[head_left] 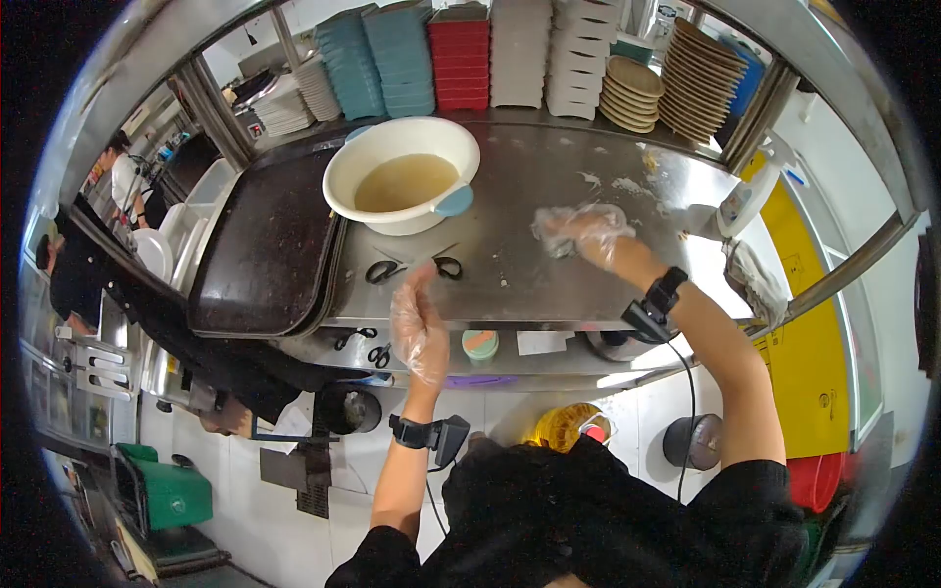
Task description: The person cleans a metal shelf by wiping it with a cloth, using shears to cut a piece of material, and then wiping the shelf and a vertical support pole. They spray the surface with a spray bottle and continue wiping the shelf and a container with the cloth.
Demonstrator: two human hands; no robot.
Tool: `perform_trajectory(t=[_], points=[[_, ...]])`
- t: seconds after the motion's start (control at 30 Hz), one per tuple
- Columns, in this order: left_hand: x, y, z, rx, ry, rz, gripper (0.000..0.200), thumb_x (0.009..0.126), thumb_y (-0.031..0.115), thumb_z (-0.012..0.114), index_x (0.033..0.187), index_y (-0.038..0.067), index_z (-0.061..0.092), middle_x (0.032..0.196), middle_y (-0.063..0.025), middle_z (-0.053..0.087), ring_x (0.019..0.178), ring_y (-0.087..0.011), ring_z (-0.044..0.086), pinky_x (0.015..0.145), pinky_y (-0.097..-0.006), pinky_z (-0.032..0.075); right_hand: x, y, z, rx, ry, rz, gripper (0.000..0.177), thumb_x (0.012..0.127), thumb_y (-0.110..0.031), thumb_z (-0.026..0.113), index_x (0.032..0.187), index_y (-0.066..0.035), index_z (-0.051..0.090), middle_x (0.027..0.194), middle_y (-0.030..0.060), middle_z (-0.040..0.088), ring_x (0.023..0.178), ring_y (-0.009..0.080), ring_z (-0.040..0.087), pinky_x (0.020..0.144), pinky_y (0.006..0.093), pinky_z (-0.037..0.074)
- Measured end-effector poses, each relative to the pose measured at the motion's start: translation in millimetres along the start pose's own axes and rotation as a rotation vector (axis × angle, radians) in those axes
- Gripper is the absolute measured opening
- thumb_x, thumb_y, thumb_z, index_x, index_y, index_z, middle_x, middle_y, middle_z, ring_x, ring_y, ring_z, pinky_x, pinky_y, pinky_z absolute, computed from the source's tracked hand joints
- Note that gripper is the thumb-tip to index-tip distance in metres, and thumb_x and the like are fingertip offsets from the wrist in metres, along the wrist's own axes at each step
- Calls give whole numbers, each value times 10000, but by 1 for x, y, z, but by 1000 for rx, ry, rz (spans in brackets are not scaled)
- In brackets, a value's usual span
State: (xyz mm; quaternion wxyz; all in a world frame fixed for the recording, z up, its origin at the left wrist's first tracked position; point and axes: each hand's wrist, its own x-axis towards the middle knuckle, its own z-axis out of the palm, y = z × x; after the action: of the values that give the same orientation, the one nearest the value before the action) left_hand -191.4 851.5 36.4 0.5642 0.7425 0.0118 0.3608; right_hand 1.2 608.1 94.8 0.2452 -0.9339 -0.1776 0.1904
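Observation:
My left hand (420, 328), in a clear plastic glove, hovers at the front edge of the steel table (520, 279) with nothing visible in it. Its fingers are loosely stretched. Just beyond the fingertips lie black-handled scissors (448, 268), partly hidden by the hand. My right hand (593, 237), also gloved, is low over the table to the right, its fingers bent down. Crumpled clear plastic surrounds those fingers; whether it is only glove or a held thing I cannot make out. A white basin (343, 186) with blue handles and cloudy yellowish liquid stands behind the scissors.
Dark trays (260, 245) are stacked on the left. Teal stacks (353, 69), red containers (460, 64) and brown plates (696, 83) line the back. At right stand a white jug (745, 201) and a rag (755, 279). A co-worker's dark sleeve (235, 367) reaches in from the left.

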Motion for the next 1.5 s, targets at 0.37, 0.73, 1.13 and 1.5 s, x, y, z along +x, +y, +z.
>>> perform_trajectory(t=[0.37,0.73,1.13,1.5], points=[[2,1,5,49,0,24,421,869,-171,394,1178,18,610,1136,-94,626,1104,-189,585,1003,-299,433,-42,-12,27,-802,177,-564,478,948,-103,417,1407,-225,467,1298,125,579,1123,311,611,952,387,496],[0,-8,0,13,21,31,403,873,-158,416,1172,27,613,1129,-87,635,1087,-202,600,985,-311,452,1,-39,18,-667,59,-138,505,1033,-398,338,1279,-31,583,1250,194,630,1091,352,623,960,385,488],[24,15,16,12,-183,-114,294,892,28,585,1180,62,631,1114,-119,664,1032,-226,634,919,-332,489,-72,-7,5,-356,320,-217,473,899,-77,568,1371,-69,536,1434,210,489,1283,329,497,1087,353,388],[65,31,56,138,-400,40,352,905,214,657,1236,100,618,1077,-122,696,980,-291,675,856,-385,506,-75,-20,30,1434,166,17,357,924,-1,565,1258,-126,540,1104,27,634,814,132,632,569,231,502]])
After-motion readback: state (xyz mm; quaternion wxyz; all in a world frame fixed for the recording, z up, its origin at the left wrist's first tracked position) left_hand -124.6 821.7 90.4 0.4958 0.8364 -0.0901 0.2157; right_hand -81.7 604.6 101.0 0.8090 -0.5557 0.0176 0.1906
